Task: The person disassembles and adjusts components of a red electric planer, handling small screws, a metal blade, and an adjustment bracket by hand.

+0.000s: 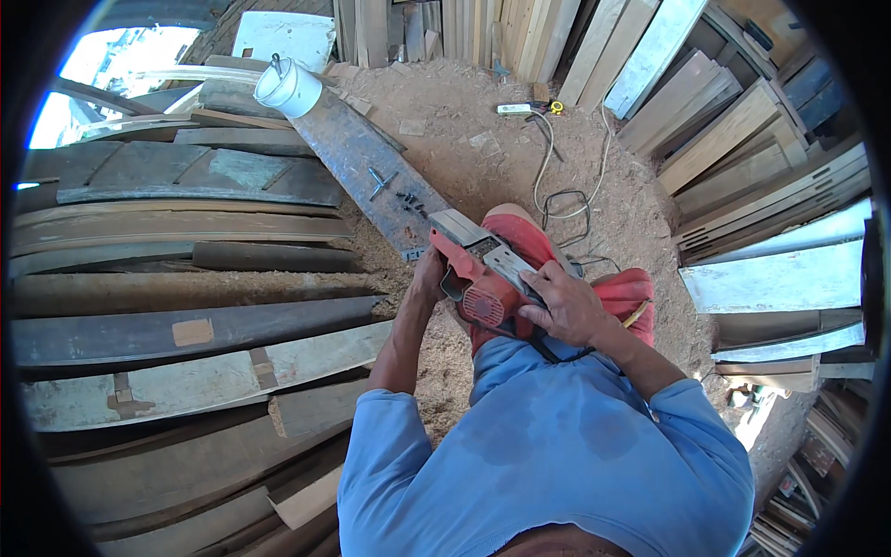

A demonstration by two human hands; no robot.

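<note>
A red electric hand planer [490, 295] rests over my lap, turned so that its grey metal sole [506, 265] shows. My left hand [429, 277] is closed on its left side, by the red handle; some of the fingers are hidden behind the tool. From the other side my right hand [566, 304] grips the planer body, with fingers lying along the edge of the sole. Just beyond the tool, a long worn board [357, 153] bears a T-shaped metal wrench [380, 184] and several small dark bolts or screws [409, 200].
A white bucket [290, 90] stands at the board's far end. Stacked planks [186, 232] fill the left side; more boards [705, 176] lean at right. On the sawdust-covered ground lie a white power strip [513, 109], a yellow tape measure [556, 107] and a looping cord [549, 148].
</note>
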